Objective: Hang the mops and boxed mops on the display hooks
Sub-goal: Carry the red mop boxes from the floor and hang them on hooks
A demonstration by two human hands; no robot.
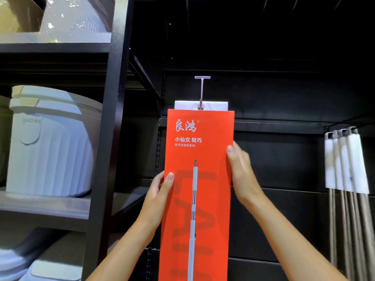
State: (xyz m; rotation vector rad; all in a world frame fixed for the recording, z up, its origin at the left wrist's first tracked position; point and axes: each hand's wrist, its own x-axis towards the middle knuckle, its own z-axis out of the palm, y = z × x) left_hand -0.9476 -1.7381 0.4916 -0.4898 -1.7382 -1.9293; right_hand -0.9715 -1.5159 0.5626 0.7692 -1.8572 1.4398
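Observation:
A tall red mop box (205,151) with white lettering and a pictured mop handle fills the middle of the view. Its white top flap (183,104) sits on a silver display hook (201,92) that sticks out of the black back panel. My left hand (160,191) grips the box's left edge, thumb on the front. Higher up, my right hand (240,169) grips the right edge, thumb on the front as well. Several mops (345,165) with white tags and beige handles hang from a hook at the right.
A black shelf upright (107,138) stands just left of the box. Beyond it, shelves carry large white plastic buckets (50,142) and wrapped basins. More bare hooks show dimly at the top right against the dark panel.

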